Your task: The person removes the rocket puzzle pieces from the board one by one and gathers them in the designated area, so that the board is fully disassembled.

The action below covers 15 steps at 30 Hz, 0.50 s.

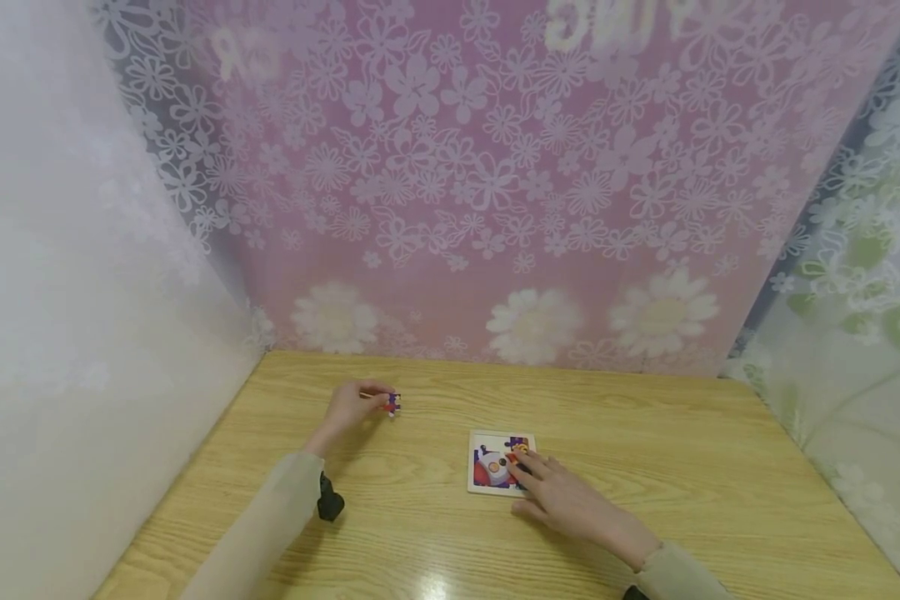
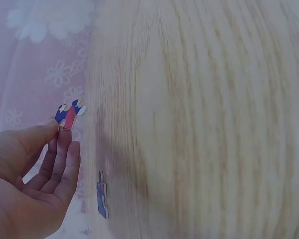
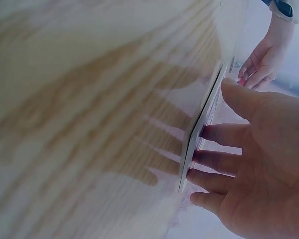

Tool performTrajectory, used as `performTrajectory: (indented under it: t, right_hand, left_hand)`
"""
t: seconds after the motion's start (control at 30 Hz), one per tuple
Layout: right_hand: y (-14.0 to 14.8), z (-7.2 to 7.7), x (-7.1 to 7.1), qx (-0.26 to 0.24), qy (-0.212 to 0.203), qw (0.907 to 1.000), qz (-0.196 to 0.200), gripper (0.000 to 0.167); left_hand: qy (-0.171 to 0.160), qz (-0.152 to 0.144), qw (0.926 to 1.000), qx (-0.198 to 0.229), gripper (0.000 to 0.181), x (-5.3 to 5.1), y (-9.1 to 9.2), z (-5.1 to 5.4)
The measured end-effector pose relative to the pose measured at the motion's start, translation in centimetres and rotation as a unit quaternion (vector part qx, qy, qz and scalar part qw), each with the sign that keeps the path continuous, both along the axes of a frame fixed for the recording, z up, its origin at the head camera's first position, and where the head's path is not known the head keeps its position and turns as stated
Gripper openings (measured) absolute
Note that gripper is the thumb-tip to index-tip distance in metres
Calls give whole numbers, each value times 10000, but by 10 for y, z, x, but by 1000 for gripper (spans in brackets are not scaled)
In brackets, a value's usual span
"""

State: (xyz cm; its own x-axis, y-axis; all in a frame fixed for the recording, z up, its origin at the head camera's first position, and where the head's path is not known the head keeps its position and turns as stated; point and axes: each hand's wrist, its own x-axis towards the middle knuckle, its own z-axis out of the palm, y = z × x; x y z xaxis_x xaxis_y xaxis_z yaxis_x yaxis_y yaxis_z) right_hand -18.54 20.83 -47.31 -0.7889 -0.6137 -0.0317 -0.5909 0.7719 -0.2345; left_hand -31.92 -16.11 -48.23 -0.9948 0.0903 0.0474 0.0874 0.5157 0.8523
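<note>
Red-and-blue, the piece (image 2: 70, 117) pinched in the left hand (image 2: 32, 172) above the desk (image 1: 645, 442) looks light, stiff and best held by its edges, while the right hand (image 1: 566, 498), fingers spread, touches the tray (image 1: 489, 441)

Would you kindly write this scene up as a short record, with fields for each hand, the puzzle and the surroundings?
Left hand: pinches a puzzle piece above the table
Piece colours: red and blue, with smaller pale parts
Right hand: rests on the puzzle board, fingers extended
Board state: partly filled, with a bare pale area visible
Second piece: lies on the table, near the left hand
Backdrop: pink, with white flowers
</note>
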Motion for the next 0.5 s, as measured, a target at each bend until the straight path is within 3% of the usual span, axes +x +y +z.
performTrajectory:
  t: [0.5]
  right_hand:
    - [0, 2, 1, -18, -61, 10000, -13, 62]
  left_hand:
    - [147, -99, 9972, -728, 15, -2, 1, 1]
